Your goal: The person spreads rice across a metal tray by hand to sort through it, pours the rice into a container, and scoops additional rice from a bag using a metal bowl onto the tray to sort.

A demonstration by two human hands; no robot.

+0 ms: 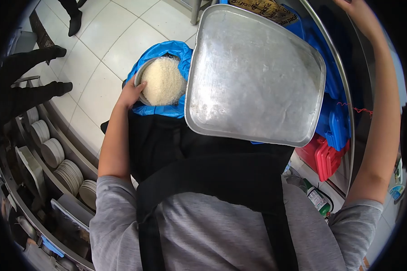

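My left hand grips the near-left rim of a round bowl, with the thumb over the edge. White rice grains are heaped in the bowl. A blue plastic bag surrounds the bowl, which sits in its opening. Directly right of the bag lies a large dented metal tray, which covers whatever is beneath it. My right hand is raised at the top right corner, with its fingers mostly cut off by the frame edge. What it touches there is hidden.
Blue plastic lids or bins and a red one stand right of the tray, behind a curved metal rail. Stacked white plates fill a shelf at left. Another person's dark-clad legs are on the tiled floor.
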